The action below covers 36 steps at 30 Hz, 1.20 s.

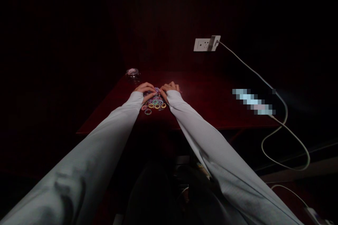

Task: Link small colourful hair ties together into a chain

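A small heap of colourful hair ties (157, 106), in yellow, green, blue, pink and purple, lies on the dark red table. My left hand (145, 88) is over the heap's left side, fingers curved inward and thumb drawn toward them. From the other side, my right hand (170, 87) leans in with bent fingers. Between the fingertips of both hands shows a purple hair tie (157, 89), small and partly covered. A greenish hair tie (148, 111) lies at the heap's near edge.
A clear round container (132, 73) with something pink on it stands at the table's back left. To the right lies a pixelated, phone-like device (253, 102) on a white cable (286, 112), which runs to a charger (214, 42) in the wall socket (202, 45).
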{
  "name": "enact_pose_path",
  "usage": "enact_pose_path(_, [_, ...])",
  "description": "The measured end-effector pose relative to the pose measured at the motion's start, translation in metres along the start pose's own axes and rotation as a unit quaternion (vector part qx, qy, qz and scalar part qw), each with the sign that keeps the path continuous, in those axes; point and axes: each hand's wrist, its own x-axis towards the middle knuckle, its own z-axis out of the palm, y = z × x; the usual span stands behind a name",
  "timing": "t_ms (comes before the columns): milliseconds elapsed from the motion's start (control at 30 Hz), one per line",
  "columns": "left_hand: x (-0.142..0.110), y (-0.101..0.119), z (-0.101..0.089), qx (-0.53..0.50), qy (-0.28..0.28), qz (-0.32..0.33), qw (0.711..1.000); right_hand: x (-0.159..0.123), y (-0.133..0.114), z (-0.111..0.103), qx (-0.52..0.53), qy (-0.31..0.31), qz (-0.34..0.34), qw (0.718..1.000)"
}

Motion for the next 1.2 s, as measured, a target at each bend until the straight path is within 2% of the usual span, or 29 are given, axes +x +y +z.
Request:
enact_pose_path(133, [0.000, 0.002, 0.000, 0.017, -0.005, -0.011, 1.000, 0.000, -0.002, -0.002, -0.020, 0.010, 0.003, 1.000])
enact_pose_path(467, [0.001, 0.000, 0.000, 0.021, -0.009, 0.023, 0.999, -0.001, -0.009, -0.014, -0.059, 0.026, 0.047, 0.997])
enact_pose_path(700, [-0.001, 0.018, -0.003, 0.036, 0.001, 0.009, 0.999, -0.001, 0.000, -0.011, -0.085, 0.104, 0.101, 0.986])
enact_pose_path(833, [-0.002, 0.026, -0.002, 0.038, 0.013, 0.018, 0.999, -0.007, 0.000, -0.016, -0.073, 0.141, 0.096, 0.983])
enact_pose_path(1033, [-0.003, 0.029, -0.003, 0.044, 0.007, 0.012, 0.999, -0.008, -0.009, -0.012, -0.044, 0.074, -0.010, 0.996])
enact_pose_path(1200, [-0.003, 0.031, -0.006, 0.056, -0.001, -0.001, 0.998, -0.005, -0.005, -0.007, -0.028, 0.065, 0.019, 0.997])
